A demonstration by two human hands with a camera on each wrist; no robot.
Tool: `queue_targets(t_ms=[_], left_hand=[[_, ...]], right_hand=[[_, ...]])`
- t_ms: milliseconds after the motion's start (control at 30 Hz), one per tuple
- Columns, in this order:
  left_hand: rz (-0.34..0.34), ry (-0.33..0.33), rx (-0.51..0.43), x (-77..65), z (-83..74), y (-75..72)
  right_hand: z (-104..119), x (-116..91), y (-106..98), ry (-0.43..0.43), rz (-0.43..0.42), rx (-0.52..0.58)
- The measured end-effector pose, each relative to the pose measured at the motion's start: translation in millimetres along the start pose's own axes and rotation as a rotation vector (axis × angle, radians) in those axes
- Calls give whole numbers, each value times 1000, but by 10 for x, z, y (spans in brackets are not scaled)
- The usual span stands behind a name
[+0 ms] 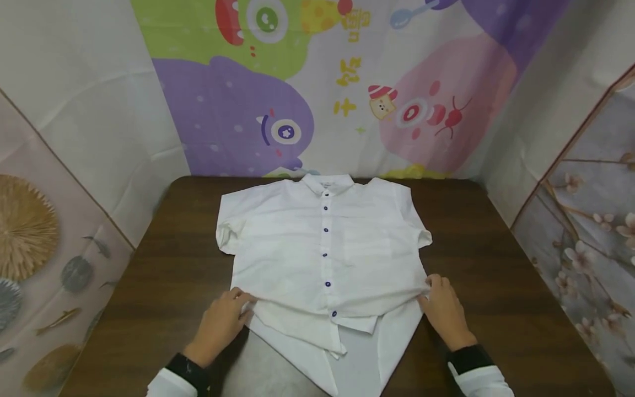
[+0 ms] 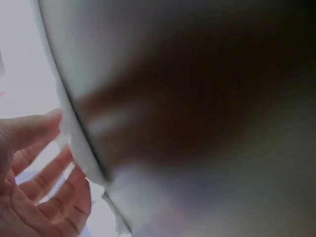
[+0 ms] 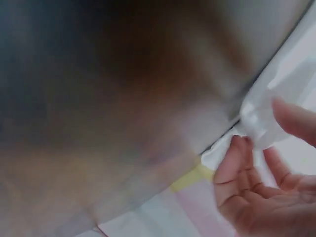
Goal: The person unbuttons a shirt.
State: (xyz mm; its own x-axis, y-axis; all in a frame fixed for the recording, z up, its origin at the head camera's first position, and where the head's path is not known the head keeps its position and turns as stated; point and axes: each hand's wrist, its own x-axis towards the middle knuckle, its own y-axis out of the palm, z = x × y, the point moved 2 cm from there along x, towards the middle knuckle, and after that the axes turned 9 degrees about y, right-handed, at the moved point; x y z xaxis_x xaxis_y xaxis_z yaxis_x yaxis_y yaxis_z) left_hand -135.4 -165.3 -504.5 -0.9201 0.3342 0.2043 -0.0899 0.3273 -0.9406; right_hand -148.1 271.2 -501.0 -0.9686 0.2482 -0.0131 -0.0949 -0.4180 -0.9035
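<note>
A white short-sleeved button-up fabric shirt (image 1: 283,237) lies on a dark brown wood-grain surface (image 1: 476,237), collar at the far edge, hem toward the person. The person's bare left grip (image 1: 223,322) is at the shirt's lower left side, the bare right grip (image 1: 446,311) at its lower right. Behind the surface hangs a multicoloured cartoon-printed cloth (image 1: 337,149); a pale patterned panel (image 1: 30,220) stands left, a grey floral-printed panel (image 1: 585,253) right.

Soft light, shirt (image 1: 283,237) clear from the head! Wrist views smear: left glares at ten o'clock, right at three.
</note>
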Motion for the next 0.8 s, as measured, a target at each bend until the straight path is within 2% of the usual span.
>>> queue_targets(t_ms=[67, 133, 233, 300, 400, 500, 567, 633, 700, 733, 800], left_hand=[[7, 8, -22, 44, 33, -36], [54, 42, -67, 77, 54, -71], [165, 121, -88, 108, 55, -95], [210, 166, -82, 131, 53, -87], [187, 166, -74, 188, 73, -70], [143, 119, -158, 258, 107, -97], [118, 63, -254, 312, 137, -135], [89, -2, -341, 373, 163, -178], [64, -74, -395, 436, 190, -205], [59, -106, -396, 467, 198, -213], [50, -151, -361, 535, 204, -206]], right_hand=[[0, 66, -54, -33, -36, 46], [18, 120, -130, -53, -63, 109], [51, 211, -234, -18, -62, 214], [29, 303, -231, 31, -2, 339], [-147, 541, 25, 80, 117, 622], [-255, 733, 304, 61, 211, 877], [-139, 711, 291, 6, 211, 828], [91, 593, 156, -63, 191, 675], [333, 439, 8, -167, 175, 426], [441, 370, -37, -220, 159, 279], [574, 276, -34, -300, 139, 60]])
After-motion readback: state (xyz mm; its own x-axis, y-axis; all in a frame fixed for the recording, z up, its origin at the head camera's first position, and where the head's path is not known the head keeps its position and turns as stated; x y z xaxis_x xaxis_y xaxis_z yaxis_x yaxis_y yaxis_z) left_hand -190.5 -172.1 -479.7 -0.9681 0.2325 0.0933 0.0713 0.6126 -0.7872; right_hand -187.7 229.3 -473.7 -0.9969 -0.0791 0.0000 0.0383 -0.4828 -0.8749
